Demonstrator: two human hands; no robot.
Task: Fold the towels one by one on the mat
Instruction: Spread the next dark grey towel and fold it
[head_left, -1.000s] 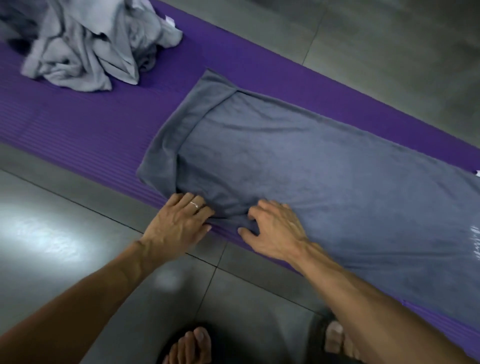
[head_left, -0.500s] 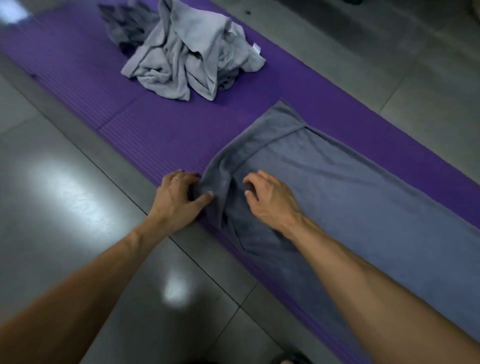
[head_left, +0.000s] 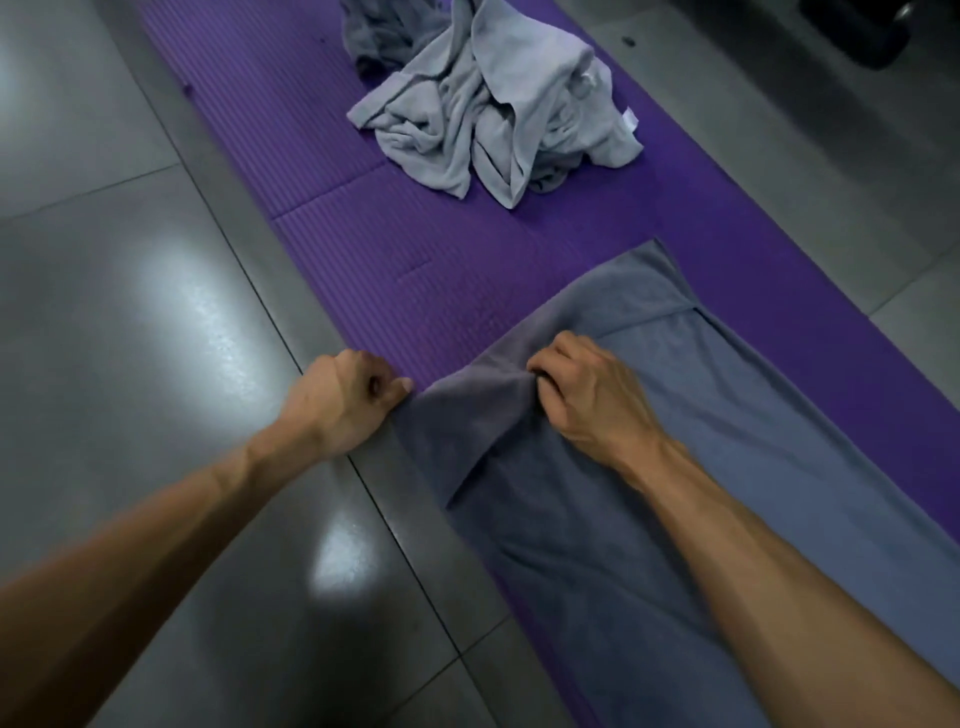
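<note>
A long blue-grey towel (head_left: 753, 467) lies spread along the purple mat (head_left: 395, 260), its near end folded over in a flap. My left hand (head_left: 345, 402) grips the towel's near-left corner at the mat's edge. My right hand (head_left: 587, 397) pinches a bunched fold of the same end a little to the right. Between the two hands the cloth is pulled into a raised ridge. A crumpled heap of light grey towels (head_left: 493, 114) sits farther up the mat, with a darker grey towel (head_left: 379, 31) behind it.
Grey floor tiles (head_left: 130, 338) with bright light reflections border the mat on the left, and more tiles lie on the right. A dark object (head_left: 872, 31) sits at the top right corner, off the mat.
Both hands went from lying on the towel's edge to gripping its end, bunching the cloth. The view swung left, bringing the crumpled heap toward the middle.
</note>
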